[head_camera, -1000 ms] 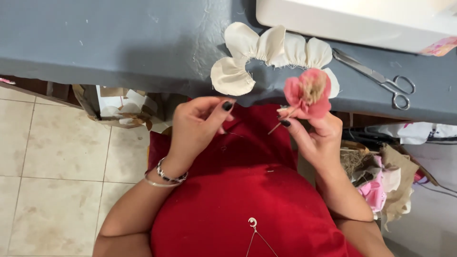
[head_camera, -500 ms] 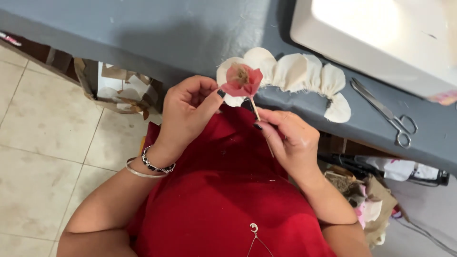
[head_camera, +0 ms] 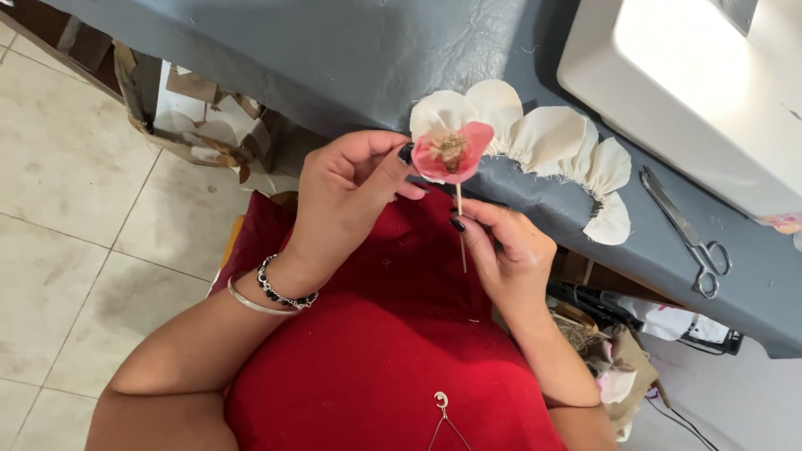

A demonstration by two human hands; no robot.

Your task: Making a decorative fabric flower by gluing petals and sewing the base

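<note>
While pink fabric flower (head_camera: 452, 153) hovers just off counter (head_camera: 334, 58) near edge, left hand (head_camera: 351, 196) grip pinches petals, steadying bloom; right hand (head_camera: 501, 250) grip clamps thin stick stem (head_camera: 461, 230) upright. Cream petal strip (head_camera: 543, 138) near edge; scissors (head_camera: 689, 238) toward right.

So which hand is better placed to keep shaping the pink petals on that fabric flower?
Probably the left hand: its fingertips already touch the pink fabric flower at the petals. The right hand sits lower, pinching the thin wooden stick that carries the flower.
</note>
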